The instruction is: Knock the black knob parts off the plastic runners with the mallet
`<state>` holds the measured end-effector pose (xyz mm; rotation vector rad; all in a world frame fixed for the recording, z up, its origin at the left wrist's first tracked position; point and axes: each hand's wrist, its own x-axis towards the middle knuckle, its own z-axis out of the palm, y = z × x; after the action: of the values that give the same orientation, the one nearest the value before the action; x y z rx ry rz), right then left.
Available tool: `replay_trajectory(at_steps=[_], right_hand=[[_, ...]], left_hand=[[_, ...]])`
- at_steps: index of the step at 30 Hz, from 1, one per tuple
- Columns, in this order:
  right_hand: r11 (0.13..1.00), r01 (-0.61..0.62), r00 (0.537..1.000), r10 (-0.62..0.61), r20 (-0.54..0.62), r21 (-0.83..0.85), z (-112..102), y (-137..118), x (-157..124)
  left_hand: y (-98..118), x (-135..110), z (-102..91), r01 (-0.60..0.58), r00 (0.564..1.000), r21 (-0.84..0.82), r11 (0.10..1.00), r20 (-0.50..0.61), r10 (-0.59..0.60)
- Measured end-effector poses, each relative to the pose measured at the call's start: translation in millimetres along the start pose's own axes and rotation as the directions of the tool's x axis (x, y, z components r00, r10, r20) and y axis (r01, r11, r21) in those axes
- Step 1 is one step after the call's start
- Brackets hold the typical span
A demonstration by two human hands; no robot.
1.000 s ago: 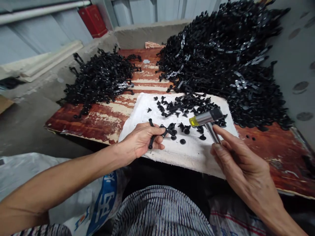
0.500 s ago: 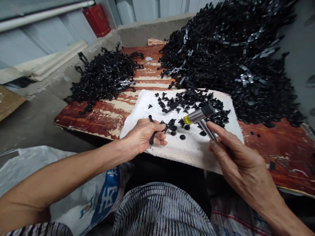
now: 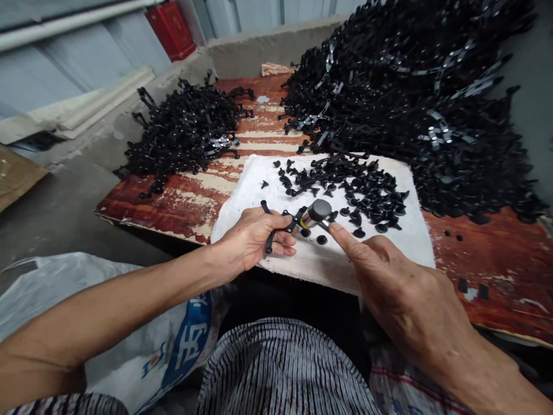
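My left hand [image 3: 254, 239] is closed on a black plastic strip part [image 3: 276, 227] and holds it flat against the white pad [image 3: 389, 245]. My right hand [image 3: 389, 276] grips a small hammer [image 3: 317, 212], index finger stretched along the handle. The hammer's head is down on the end of the strip part, right beside my left fingertips. Several small black studs [image 3: 363, 193] lie scattered on the pad behind the hammer.
A worn red wooden board [image 3: 173, 202] carries the pad. A small heap of black strip parts [image 3: 185, 129] lies at its left, a huge heap [image 3: 410, 98] at back right against the grey wall. A white printed sack [image 3: 173, 351] sits by my left arm.
The hammer has swung down and to the left, from raised over the studs to resting on the strip part. My left hand has kept the part in place.
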<state>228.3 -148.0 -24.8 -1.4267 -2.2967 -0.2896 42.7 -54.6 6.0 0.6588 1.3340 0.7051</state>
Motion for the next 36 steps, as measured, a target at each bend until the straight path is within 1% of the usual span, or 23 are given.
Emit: replay_trajectory(at_steps=[4, 6, 8, 10, 12, 15, 18, 20, 22, 24, 25, 26, 27, 29, 30, 31, 32, 34, 35, 36], right_hand=[[0.999, 0.027, 1.0, -0.027, -0.001, -0.019, -4.3, 1.5, 1.7], [0.999, 0.033, 0.999, -0.033, 0.003, -0.013, -5.1, 2.8, 1.3], [0.999, 0.032, 0.999, -0.032, 0.008, -0.006, -5.5, 4.2, 1.0], [0.999, 0.033, 0.999, -0.033, 0.026, 0.012, -5.5, 5.3, 0.9], [0.999, 0.036, 0.998, -0.037, 0.04, 0.028, -5.0, 6.2, 0.7], [1.0, 0.031, 0.999, -0.031, 0.028, 0.005, -3.3, 7.5, 1.0], [1.0, 0.022, 1.0, -0.022, 0.022, 0.012, -4.6, 7.8, 1.9], [0.998, 0.008, 1.0, -0.009, 0.02, 0.07, -9.0, 6.3, 1.8], [0.987, -0.024, 0.999, 0.027, -0.017, 0.158, -14.7, 3.8, 0.5], [0.971, -0.071, 0.992, 0.092, -0.083, 0.229, -18.7, 1.5, -1.6], [0.966, -0.09, 0.986, 0.122, -0.117, 0.243, -19.2, 0.9, -2.7], [0.968, -0.097, 0.983, 0.129, -0.127, 0.233, -18.7, 0.7, -3.5], [0.976, -0.085, 0.988, 0.109, -0.107, 0.202, -17.5, 1.0, -4.1], [0.991, -0.026, 0.999, 0.03, -0.029, 0.129, -14.5, 2.2, -4.4], [0.992, 0.005, 1.0, -0.005, 0.003, 0.125, -13.5, 2.6, -4.4], [0.989, 0.014, 1.0, -0.015, 0.004, 0.145, -13.3, 2.8, -4.3], [0.984, -0.006, 1.0, 0.011, -0.029, 0.176, -13.7, 2.7, -4.3], [0.971, -0.101, 0.985, 0.128, -0.116, 0.216, -15.5, 2.3, -4.5], [0.97, -0.125, 0.981, 0.153, -0.122, 0.207, -16.1, 2.3, -4.7], [0.977, -0.124, 0.985, 0.143, -0.101, 0.176, -16.2, 2.6, -5.0]], left_hand=[[1.6, -0.5, -6.9, 0.067, 0.994, -0.019, 0.998, 0.09, -0.065], [0.9, -0.3, -9.3, 0.073, 0.989, -0.022, 0.997, 0.133, -0.069], [-1.3, 0.0, -10.0, 0.071, 0.986, -0.028, 0.997, 0.15, -0.066], [-4.4, 0.2, -9.5, 0.06, 0.987, -0.035, 0.998, 0.148, -0.054], [-7.5, 0.2, -8.4, 0.026, 0.99, -0.053, 0.998, 0.142, -0.018], [-10.7, -0.2, -6.9, -0.014, 0.99, -0.074, 0.997, 0.138, 0.024], [-11.7, -1.0, -5.5, -0.007, 0.993, -0.072, 0.997, 0.119, 0.016], [-11.8, -1.6, -4.9, -0.005, 0.995, -0.075, 0.997, 0.098, 0.012], [-11.9, -2.2, -4.4, -0.001, 0.997, -0.075, 0.997, 0.083, 0.007], [-11.8, -2.6, -4.0, 0.001, 0.997, -0.071, 0.997, 0.08, 0.005], [-11.7, -2.8, -3.7, 0.002, 0.997, -0.066, 0.998, 0.079, 0.003], [-11.5, -3.0, -3.3, 0.002, 0.997, -0.061, 0.998, 0.075, 0.003], [-11.2, -3.2, -2.8, -0.001, 0.998, -0.057, 0.998, 0.07, 0.005], [-10.7, -3.4, -1.7, -0.01, 0.998, -0.049, 0.999, 0.053, 0.013], [-10.5, -3.4, -1.2, -0.013, 0.999, -0.046, 0.999, 0.047, 0.015], [-10.4, -3.3, -0.9, -0.014, 0.999, -0.041, 0.999, 0.042, 0.016], [-10.5, -3.1, -0.8, -0.011, 0.999, -0.035, 0.999, 0.039, 0.012], [-10.8, -2.7, -1.1, -0.001, 0.999, -0.025, 1.0, 0.043, 0.002], [-11.0, -2.5, -1.3, -0.001, 0.999, -0.025, 1.0, 0.046, 0.002], [-11.1, -2.3, -1.5, -0.006, 0.999, -0.026, 1.0, 0.051, 0.007]])
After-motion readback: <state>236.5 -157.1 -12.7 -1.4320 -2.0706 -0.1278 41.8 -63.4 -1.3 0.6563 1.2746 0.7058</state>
